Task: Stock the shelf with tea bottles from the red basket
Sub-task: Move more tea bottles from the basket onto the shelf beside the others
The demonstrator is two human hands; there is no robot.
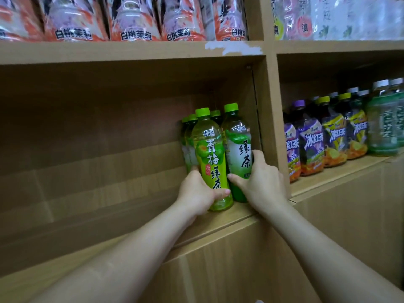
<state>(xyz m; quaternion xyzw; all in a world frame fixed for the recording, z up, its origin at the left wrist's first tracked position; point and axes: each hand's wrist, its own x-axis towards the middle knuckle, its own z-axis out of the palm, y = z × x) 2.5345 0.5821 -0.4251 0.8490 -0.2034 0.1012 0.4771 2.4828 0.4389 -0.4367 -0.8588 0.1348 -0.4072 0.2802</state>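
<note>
Two green-capped tea bottles stand upright at the right end of the wooden shelf (229, 215). My left hand (196, 193) is wrapped around the lower part of the plum green tea bottle (209, 154), which has a yellow-green label. My right hand (260, 182) grips the lower part of the green tea bottle (237, 145), hard against the shelf's right side wall. A few more green-capped bottles (189, 138) stand behind these two. The red basket is out of view.
The shelf compartment to the left of the bottles is bare brown board (98, 160). Pink peach-jasmine bottles (131, 20) fill the shelf above. The neighbouring compartment on the right holds purple and yellow iced-tea bottles (323, 143) and green bottles (384, 127).
</note>
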